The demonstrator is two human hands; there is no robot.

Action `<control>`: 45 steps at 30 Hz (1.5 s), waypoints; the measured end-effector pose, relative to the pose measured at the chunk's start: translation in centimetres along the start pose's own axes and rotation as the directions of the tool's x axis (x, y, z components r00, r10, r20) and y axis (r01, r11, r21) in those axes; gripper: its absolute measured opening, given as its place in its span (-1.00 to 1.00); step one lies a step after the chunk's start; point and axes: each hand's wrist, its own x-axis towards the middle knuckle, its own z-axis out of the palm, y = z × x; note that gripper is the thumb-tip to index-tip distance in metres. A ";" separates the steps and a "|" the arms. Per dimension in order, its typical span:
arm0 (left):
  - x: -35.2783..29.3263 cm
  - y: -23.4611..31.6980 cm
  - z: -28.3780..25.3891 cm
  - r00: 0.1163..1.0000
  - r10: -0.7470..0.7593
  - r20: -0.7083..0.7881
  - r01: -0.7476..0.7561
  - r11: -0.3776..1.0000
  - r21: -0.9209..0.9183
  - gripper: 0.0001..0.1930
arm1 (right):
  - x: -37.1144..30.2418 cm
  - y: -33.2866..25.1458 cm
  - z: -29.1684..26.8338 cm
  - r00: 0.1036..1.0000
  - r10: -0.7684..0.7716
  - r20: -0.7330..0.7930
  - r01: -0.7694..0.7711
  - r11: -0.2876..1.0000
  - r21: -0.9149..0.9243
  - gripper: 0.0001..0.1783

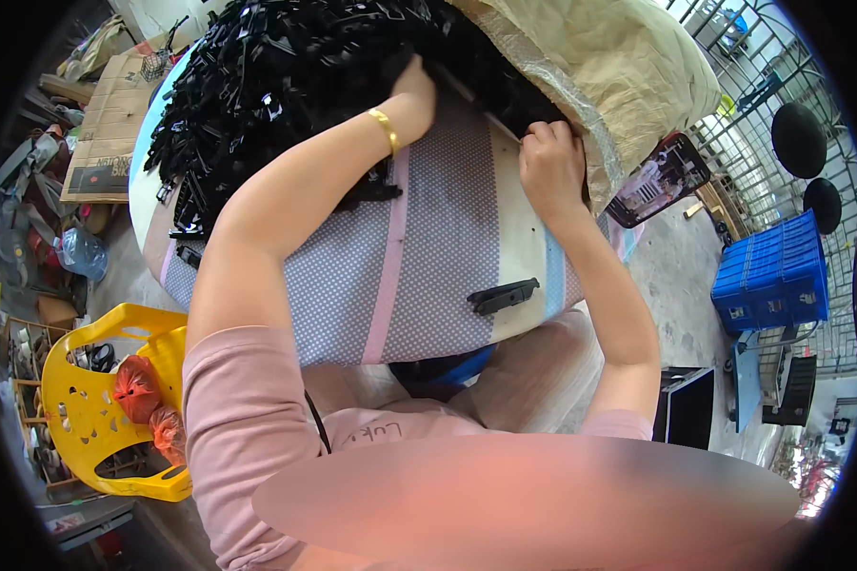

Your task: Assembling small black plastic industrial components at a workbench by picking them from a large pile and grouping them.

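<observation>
At the mouth of the pale sack (638, 71), on the far right of the table (348, 285), I have the right hand (550, 167) with its fingers drawn in and closed, as far as I can judge, on the sack's lip. The left hand (415, 105), with a gold-coloured bracelet (385, 131) at its wrist, reaches up to the edge of a heap of small black parts (276, 105). Its fingertips blur into the dark pieces, so I cannot tell whether they grip anything or only press against them.

The heap covers the far left of the patterned cloth and runs toward the sack, where more black shows inside the opening. One loose black piece (503, 297) lies apart, near the table's close edge. I read the step in hand as working parts across the sack's mouth, one hand steadying the rim. From here the next move calls for keeping that lip spread and low while the left palm stays flat to the cloth, so pieces don't stray over the side.

Just beyond the sack's edge, a phone (662, 181) stands tilted, screen lit. Farther out I see a blue crate (771, 271) on the right, and a yellow chair (57, 381) on the left bearing red bags (138, 388).
</observation>
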 end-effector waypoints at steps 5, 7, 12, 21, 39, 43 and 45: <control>-5.4 -3.6 0.9 0.971 -0.026 -0.239 0.023 1.000 -0.015 -0.71 | 0.4 -0.9 -0.2 0.985 -0.093 0.145 0.108 0.989 -0.102 -0.87; -6.1 -4.3 0.9 0.948 0.025 -0.317 -0.073 0.988 -0.139 -0.75 | 1.2 -1.4 -0.7 0.979 -0.081 0.187 0.102 0.989 -0.103 -0.82; -7.8 -5.7 0.7 0.947 0.043 -0.318 -0.165 0.915 -0.369 -0.76 | 1.0 -3.0 -0.7 0.978 -0.054 0.199 0.068 0.996 -0.060 -0.80; -16.6 -2.6 -2.5 0.821 0.061 -0.568 -0.386 0.792 -0.473 -0.68 | -2.5 -5.0 -7.3 0.985 -0.015 0.172 -0.064 0.894 0.443 -0.72; -21.4 0.7 1.6 0.698 -0.336 -0.633 -0.534 0.345 -0.772 -0.76 | -5.8 -7.6 -14.1 0.875 -0.434 0.215 0.122 0.627 0.769 -0.62; -20.3 -0.8 -0.1 0.968 -0.251 -0.012 -0.202 -0.748 -0.632 -0.76 | -0.5 -6.4 -8.2 0.986 -0.124 0.113 0.045 0.845 0.533 -0.67; -20.0 -1.3 -0.7 0.991 -0.103 0.091 -0.069 -0.947 -0.315 -0.73 | 1.3 -5.6 -5.2 0.959 -0.089 0.268 -0.027 0.915 0.403 -0.62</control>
